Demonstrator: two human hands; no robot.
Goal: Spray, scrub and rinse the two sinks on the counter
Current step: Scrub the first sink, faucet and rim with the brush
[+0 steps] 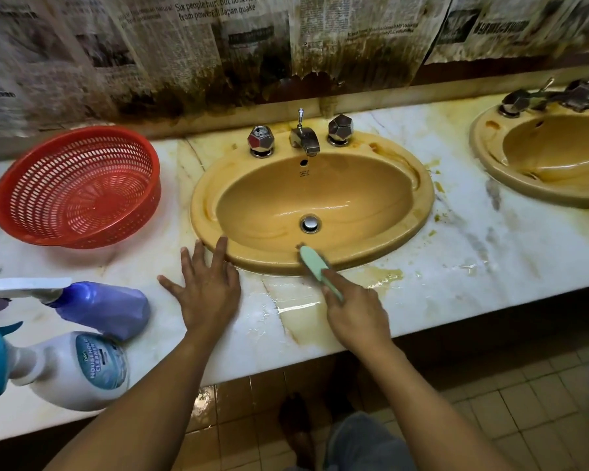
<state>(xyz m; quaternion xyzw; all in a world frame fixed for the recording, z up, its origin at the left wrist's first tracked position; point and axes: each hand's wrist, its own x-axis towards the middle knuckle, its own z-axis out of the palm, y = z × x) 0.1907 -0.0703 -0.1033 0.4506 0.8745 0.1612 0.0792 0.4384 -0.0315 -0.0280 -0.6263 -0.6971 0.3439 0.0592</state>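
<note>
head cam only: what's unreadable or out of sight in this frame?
All in the head view:
1. Bristles of the brush: under its green back, handle covered by the right hand.
2. Far sink: cut off by the right edge, drain unseen.
3. White cleaner bottle: trigger head cut off by the left edge.
4. Newspaper: small print blurred.

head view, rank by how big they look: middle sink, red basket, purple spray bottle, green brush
1. middle sink
2. red basket
3. purple spray bottle, though it lies nearer the camera
4. green brush, partly hidden by the right hand
</note>
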